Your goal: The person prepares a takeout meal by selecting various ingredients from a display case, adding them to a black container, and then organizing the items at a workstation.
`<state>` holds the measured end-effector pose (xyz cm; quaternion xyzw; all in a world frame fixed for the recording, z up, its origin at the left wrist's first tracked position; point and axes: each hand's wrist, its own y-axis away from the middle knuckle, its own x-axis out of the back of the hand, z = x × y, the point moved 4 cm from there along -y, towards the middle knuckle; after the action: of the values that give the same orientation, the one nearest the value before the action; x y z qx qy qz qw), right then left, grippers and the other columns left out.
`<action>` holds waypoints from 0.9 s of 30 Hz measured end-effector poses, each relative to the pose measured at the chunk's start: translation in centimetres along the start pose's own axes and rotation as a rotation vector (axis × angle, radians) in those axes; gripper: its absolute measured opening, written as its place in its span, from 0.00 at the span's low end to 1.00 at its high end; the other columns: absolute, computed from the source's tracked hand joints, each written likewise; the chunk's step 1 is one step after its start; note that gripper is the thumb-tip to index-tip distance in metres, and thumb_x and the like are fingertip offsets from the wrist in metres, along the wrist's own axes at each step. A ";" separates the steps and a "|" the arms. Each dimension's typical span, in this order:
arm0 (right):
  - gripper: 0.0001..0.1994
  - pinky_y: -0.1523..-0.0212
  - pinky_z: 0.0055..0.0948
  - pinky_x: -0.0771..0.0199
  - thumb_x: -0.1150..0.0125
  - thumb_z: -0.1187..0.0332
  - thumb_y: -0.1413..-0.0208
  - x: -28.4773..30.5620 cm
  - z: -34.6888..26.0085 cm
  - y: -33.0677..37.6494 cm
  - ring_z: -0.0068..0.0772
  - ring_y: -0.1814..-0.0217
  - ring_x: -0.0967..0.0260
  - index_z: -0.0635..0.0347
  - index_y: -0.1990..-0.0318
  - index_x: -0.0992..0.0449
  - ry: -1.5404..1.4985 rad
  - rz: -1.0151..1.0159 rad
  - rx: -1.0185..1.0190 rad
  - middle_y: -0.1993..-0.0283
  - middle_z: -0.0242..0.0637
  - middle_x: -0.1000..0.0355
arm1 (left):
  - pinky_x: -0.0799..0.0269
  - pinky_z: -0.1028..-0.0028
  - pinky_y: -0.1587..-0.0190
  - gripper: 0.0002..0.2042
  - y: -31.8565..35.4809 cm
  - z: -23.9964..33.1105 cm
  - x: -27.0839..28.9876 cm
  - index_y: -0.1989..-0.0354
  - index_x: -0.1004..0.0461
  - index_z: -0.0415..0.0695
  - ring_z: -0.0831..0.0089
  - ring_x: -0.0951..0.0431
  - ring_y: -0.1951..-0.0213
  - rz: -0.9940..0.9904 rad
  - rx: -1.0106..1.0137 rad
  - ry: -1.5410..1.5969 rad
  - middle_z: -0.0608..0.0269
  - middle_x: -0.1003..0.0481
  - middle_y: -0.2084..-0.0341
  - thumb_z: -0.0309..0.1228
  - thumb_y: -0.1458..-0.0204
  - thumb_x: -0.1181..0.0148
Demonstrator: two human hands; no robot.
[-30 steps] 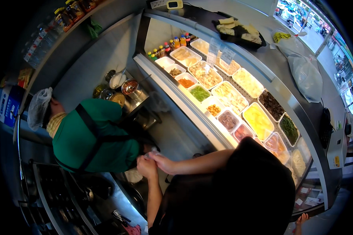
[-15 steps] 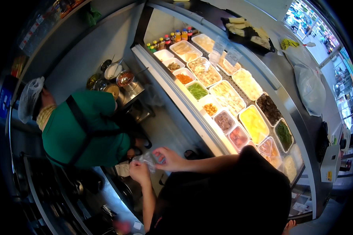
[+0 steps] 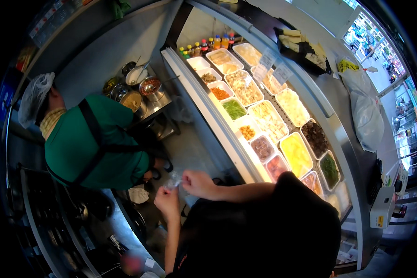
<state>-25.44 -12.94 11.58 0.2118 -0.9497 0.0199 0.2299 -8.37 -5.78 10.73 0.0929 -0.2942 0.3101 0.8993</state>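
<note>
My left hand [image 3: 167,201] and my right hand [image 3: 197,183] are raised close together in front of my black top, above the floor of a narrow aisle. Between their fingertips they pinch a small piece of crumpled clear plastic [image 3: 173,180]; I cannot tell whether it is a bag or a glove. Right beside my hands, a co-worker in a green shirt [image 3: 92,143] with black apron straps and a white hair net [image 3: 34,95] bends over a dark counter.
A long glass-fronted food counter [image 3: 217,125] runs along the right with several white trays of toppings [image 3: 268,118] and small bottles [image 3: 208,44] at its far end. Metal pots of sauce [image 3: 143,88] stand beyond the co-worker. A dark cooking range [image 3: 65,222] lies lower left.
My hands were pressed together; they have drawn slightly apart with the clear plastic stretched between them. The co-worker has shifted left and straightened a little in the picture.
</note>
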 end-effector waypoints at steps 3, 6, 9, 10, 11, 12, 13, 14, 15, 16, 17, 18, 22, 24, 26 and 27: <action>0.08 0.65 0.49 0.23 0.36 0.63 0.44 1.5 1.3 -2.4 0.53 0.65 0.20 0.52 0.61 0.25 0.230 0.058 -0.031 0.71 0.39 0.21 | 0.32 0.65 0.71 0.17 1.4 1.9 -0.6 0.81 0.33 0.41 0.63 0.30 0.78 -0.067 -0.075 0.067 0.57 0.30 0.83 0.27 0.58 0.25; 0.08 0.66 0.51 0.24 0.36 0.62 0.44 1.5 3.6 -3.4 0.54 0.64 0.20 0.50 0.60 0.26 0.355 0.022 -0.009 0.70 0.40 0.20 | 0.34 0.68 0.73 0.17 1.6 3.6 -1.7 0.82 0.35 0.40 0.68 0.32 0.80 -0.085 -0.225 0.036 0.59 0.33 0.85 0.24 0.58 0.27; 0.09 0.66 0.52 0.25 0.35 0.60 0.42 0.3 2.0 -3.2 0.53 0.65 0.20 0.49 0.59 0.26 0.346 -0.101 0.076 0.69 0.40 0.20 | 0.29 0.59 0.66 0.13 -0.1 -2.2 -0.5 0.79 0.35 0.41 0.52 0.27 0.74 0.133 -0.047 -0.146 0.55 0.31 0.79 0.21 0.61 0.32; 0.09 0.66 0.53 0.25 0.35 0.59 0.41 0.0 1.0 -2.7 0.53 0.65 0.20 0.48 0.59 0.26 0.306 -0.164 0.127 0.69 0.41 0.20 | 0.28 0.58 0.64 0.11 -0.3 -3.7 0.3 0.77 0.33 0.41 0.51 0.26 0.72 0.137 0.018 -0.077 0.54 0.29 0.77 0.20 0.61 0.33; 0.09 0.66 0.53 0.25 0.35 0.59 0.41 0.1 0.5 -2.3 0.53 0.65 0.20 0.48 0.59 0.26 0.306 -0.168 0.125 0.69 0.41 0.20 | 0.28 0.59 0.62 0.11 -0.2 -4.8 1.0 0.76 0.33 0.41 0.51 0.27 0.71 0.183 0.024 -0.120 0.54 0.30 0.76 0.21 0.61 0.33; 0.09 0.66 0.53 0.26 0.35 0.58 0.41 -0.3 -0.1 -1.8 0.53 0.65 0.20 0.48 0.59 0.25 0.337 -0.319 0.176 0.69 0.40 0.20 | 0.28 0.60 0.60 0.12 0.0 -5.8 1.5 0.74 0.33 0.41 0.52 0.28 0.70 0.229 0.029 -0.163 0.54 0.31 0.76 0.21 0.61 0.33; 0.09 0.66 0.53 0.26 0.35 0.58 0.41 -0.7 -0.2 -1.4 0.53 0.66 0.20 0.48 0.58 0.25 0.367 -0.470 0.226 0.68 0.40 0.20 | 0.28 0.60 0.60 0.12 0.6 -6.6 1.6 0.74 0.33 0.41 0.52 0.28 0.70 0.228 0.032 -0.163 0.54 0.31 0.76 0.21 0.61 0.33; 0.09 0.66 0.53 0.26 0.35 0.58 0.41 -0.9 0.3 -1.1 0.53 0.66 0.20 0.48 0.58 0.25 0.365 -0.474 0.220 0.68 0.40 0.20 | 0.29 0.61 0.59 0.15 1.3 -7.4 1.5 0.71 0.33 0.42 0.53 0.29 0.67 0.172 0.059 -0.101 0.54 0.31 0.73 0.22 0.61 0.30; 0.10 0.65 0.52 0.25 0.34 0.57 0.40 -1.0 0.7 -0.9 0.53 0.65 0.21 0.48 0.58 0.24 0.325 -0.466 0.215 0.68 0.40 0.20 | 0.29 0.62 0.57 0.18 1.9 -8.1 1.0 0.68 0.33 0.42 0.55 0.29 0.65 0.118 0.086 -0.038 0.54 0.31 0.71 0.24 0.61 0.26; 0.11 0.64 0.52 0.25 0.34 0.55 0.40 -1.1 1.2 -0.9 0.53 0.64 0.21 0.48 0.57 0.23 0.284 -0.462 0.208 0.68 0.39 0.20 | 0.29 0.62 0.57 0.18 2.7 -7.8 0.8 0.68 0.33 0.42 0.55 0.29 0.65 0.113 0.094 -0.041 0.54 0.31 0.71 0.24 0.61 0.26; 0.11 0.64 0.52 0.25 0.34 0.55 0.40 -1.0 2.0 -1.2 0.53 0.64 0.21 0.48 0.57 0.23 0.281 -0.469 0.198 0.68 0.39 0.20 | 0.29 0.62 0.57 0.21 3.6 -6.6 0.5 0.66 0.33 0.42 0.56 0.30 0.63 0.105 0.007 -0.017 0.54 0.32 0.67 0.26 0.62 0.23; 0.11 0.62 0.51 0.25 0.34 0.55 0.39 -0.9 2.9 -1.6 0.53 0.62 0.21 0.47 0.56 0.23 0.275 -0.479 0.160 0.68 0.40 0.20 | 0.30 0.62 0.56 0.24 4.4 -5.9 0.2 0.64 0.34 0.42 0.57 0.31 0.60 0.097 -0.080 0.010 0.55 0.32 0.64 0.28 0.62 0.19; 0.12 0.59 0.50 0.25 0.35 0.53 0.37 -2.4 4.3 -2.6 0.52 0.57 0.21 0.48 0.56 0.22 0.223 -0.635 0.203 0.66 0.43 0.20 | 0.28 0.65 0.56 0.20 7.7 -6.9 0.3 0.62 0.30 0.41 0.58 0.28 0.52 0.142 -0.074 0.148 0.55 0.30 0.53 0.25 0.56 0.20; 0.12 0.61 0.48 0.24 0.35 0.54 0.37 -3.0 2.6 -2.0 0.50 0.61 0.20 0.49 0.56 0.22 0.214 -0.730 0.214 0.67 0.41 0.20 | 0.28 0.66 0.56 0.14 9.1 -8.8 1.4 0.66 0.29 0.39 0.58 0.26 0.49 0.169 -0.042 0.030 0.54 0.30 0.49 0.22 0.51 0.25; 0.11 0.64 0.45 0.22 0.33 0.55 0.37 -4.4 1.5 -1.5 0.47 0.66 0.19 0.50 0.56 0.22 0.152 -0.789 0.265 0.69 0.39 0.19 | 0.28 0.63 0.53 0.11 9.1 -9.5 2.7 0.68 0.28 0.38 0.53 0.26 0.55 0.256 0.122 -0.018 0.51 0.28 0.60 0.23 0.50 0.28; 0.11 0.65 0.44 0.21 0.33 0.55 0.37 -4.4 1.8 -1.0 0.46 0.67 0.19 0.50 0.57 0.21 0.100 -0.801 0.289 0.69 0.38 0.19 | 0.28 0.59 0.53 0.08 8.7 -9.5 2.7 0.69 0.26 0.40 0.50 0.26 0.57 0.248 0.181 -0.128 0.51 0.26 0.65 0.24 0.51 0.30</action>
<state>-22.26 -12.40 7.92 0.5929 -0.7674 0.0722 0.2333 -7.48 5.80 4.50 0.1562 -0.3310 0.4374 0.8214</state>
